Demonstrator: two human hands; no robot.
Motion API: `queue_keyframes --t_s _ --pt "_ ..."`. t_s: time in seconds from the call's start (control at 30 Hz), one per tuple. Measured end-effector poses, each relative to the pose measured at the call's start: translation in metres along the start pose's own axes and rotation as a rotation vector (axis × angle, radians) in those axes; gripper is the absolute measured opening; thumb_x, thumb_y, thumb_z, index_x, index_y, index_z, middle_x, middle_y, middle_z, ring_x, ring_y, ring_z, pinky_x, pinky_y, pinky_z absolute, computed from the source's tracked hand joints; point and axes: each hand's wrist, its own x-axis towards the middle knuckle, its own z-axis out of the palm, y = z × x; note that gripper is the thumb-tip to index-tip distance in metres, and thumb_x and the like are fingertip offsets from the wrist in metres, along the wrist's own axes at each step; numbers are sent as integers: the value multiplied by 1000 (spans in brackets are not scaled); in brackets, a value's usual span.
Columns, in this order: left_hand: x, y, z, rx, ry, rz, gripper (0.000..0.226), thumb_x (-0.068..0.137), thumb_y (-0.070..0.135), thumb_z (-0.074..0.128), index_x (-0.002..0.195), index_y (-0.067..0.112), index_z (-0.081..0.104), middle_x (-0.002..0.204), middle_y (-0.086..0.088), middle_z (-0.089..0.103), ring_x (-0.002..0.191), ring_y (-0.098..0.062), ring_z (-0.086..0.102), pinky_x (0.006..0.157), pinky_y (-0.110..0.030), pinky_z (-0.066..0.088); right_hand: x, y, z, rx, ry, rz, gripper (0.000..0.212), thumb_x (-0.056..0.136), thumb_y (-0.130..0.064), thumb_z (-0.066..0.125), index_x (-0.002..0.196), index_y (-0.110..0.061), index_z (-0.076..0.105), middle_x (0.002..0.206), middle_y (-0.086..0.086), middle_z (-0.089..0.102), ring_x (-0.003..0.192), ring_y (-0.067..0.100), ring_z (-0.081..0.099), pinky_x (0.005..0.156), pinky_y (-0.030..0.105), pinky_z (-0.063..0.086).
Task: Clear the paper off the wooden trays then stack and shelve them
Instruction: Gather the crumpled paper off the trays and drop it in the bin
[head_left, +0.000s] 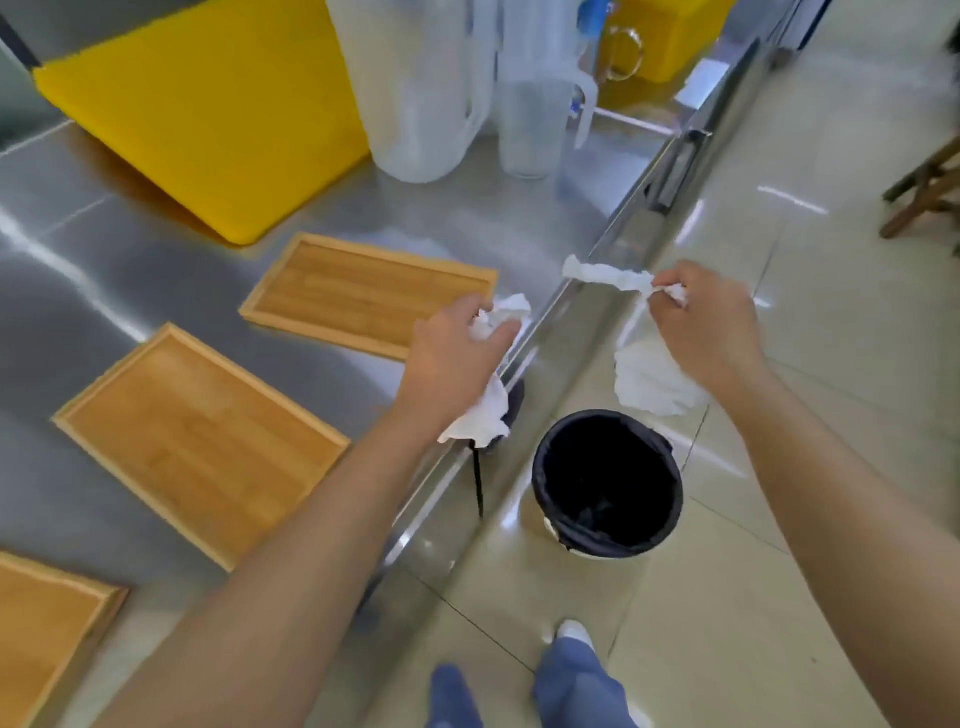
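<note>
Three wooden trays lie bare on the steel counter: a far tray (363, 291), a middle tray (197, 441) and a near tray (47, 623) cut off at the lower left. My left hand (452, 358) grips a crumpled white paper (483, 415) at the counter's front edge, beside the far tray's corner. My right hand (711, 322) holds another crumpled white paper (649, 384) out over the floor, above and a little beyond a black-lined waste bin (608, 483).
A yellow cutting board (208, 119) leans at the back of the steel counter (78, 291). Two clear plastic pitchers (530, 104) stand behind the far tray. A wooden stool (930, 192) stands on the tiled floor at right. My feet show at the bottom.
</note>
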Motion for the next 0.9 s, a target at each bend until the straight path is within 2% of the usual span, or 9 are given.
queue_keyframes --t_s 0.13,0.23,0.33,0.4,0.47,0.53,0.63,0.8,0.9 --pt "11 18 64 -25 -40 22 17 87 29 59 80 16 52 60 9 45 55 -7 42 46 -11 35 17 63 -6 -1 -38 60 28 90 -18 43 113 -10 59 83 15 59 71 30 51 68 43 51" --pt "16 18 120 -13 -94 -8 18 87 31 58 78 16 52 61 7 46 55 -7 42 47 -14 33 22 113 -9 -37 -103 98 27 91 -18 42 113 -11 57 69 4 48 70 28 47 62 33 39" --pt "12 10 170 -17 -183 -112 23 86 27 57 81 4 56 64 0 48 57 -15 42 50 -26 31 23 162 -12 -48 -148 177 28 91 -19 42 114 -11 57 84 11 57 74 29 49 65 36 44" --pt "11 2 189 -31 -221 -209 24 84 24 56 81 0 55 66 -2 51 58 -15 43 51 -27 32 20 190 -10 -34 -168 237 28 91 -17 43 114 -11 57 94 17 61 78 29 49 67 36 42" --pt "16 -11 206 -46 -237 -307 25 81 22 57 78 -2 52 70 -7 54 62 -20 45 56 -30 35 18 215 -3 -45 -187 305 28 91 -17 42 114 -11 57 89 14 58 75 27 47 65 30 29" --pt "25 -25 222 -62 -220 -409 20 77 18 56 68 4 45 66 -6 47 63 -23 42 58 -31 34 15 235 9 -15 -202 376 26 91 -18 42 112 -11 57 83 10 54 68 24 45 65 30 29" --pt "43 -49 252 -47 -205 -506 18 76 13 53 66 12 38 63 -3 37 60 -22 36 55 -29 30 13 263 38 88 -189 456 25 90 -17 45 109 -9 58 75 10 53 68 30 49 64 33 42" --pt "67 -116 318 -13 -124 -611 28 79 15 53 58 16 35 59 3 40 57 -22 44 54 -28 38 14 307 124 80 -249 509 23 89 -13 44 106 -8 58 73 13 54 64 30 46 58 31 35" --pt "72 -165 365 54 -92 -608 25 83 17 53 63 14 40 63 2 45 57 -15 43 49 -27 32 11 340 193 51 -290 533 24 89 -12 44 108 -8 57 69 10 52 64 30 46 58 30 34"
